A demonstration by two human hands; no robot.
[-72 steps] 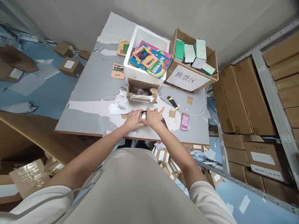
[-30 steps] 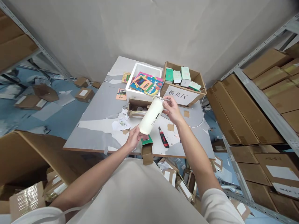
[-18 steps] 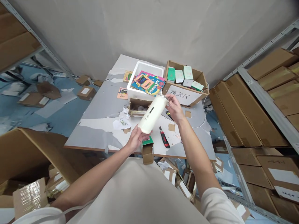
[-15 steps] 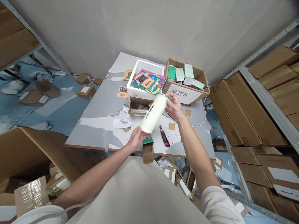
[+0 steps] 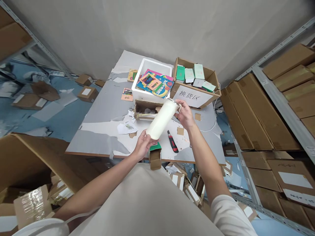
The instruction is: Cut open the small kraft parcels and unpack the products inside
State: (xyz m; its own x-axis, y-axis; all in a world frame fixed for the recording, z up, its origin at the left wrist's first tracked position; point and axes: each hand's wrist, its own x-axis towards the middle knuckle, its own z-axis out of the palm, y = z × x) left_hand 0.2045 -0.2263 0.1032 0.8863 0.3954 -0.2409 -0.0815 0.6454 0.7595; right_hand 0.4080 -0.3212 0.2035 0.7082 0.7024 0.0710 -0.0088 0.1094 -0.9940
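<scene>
A cream-white thermos bottle is held tilted above the table, its metal-rimmed top pointing up and to the right. My left hand is closed on its lower end. Around the top end, where a small pale loop shows, are the fingers of my right hand. No print is visible on the side facing me. Below the bottle, a green box with an open brown flap sits at the table's front edge. A black and red utility knife lies to the right of it.
Behind the bottle stand an opened cardboard box, a white foam box holding books, and a carton of green and white boxes. Torn paper lies on the table. Shelves of cartons rise on the right.
The bottle has been turned about its length, so the dark lettering seen before is out of sight. Both hands still hold it in nearly the same place. The view has shifted slightly.
</scene>
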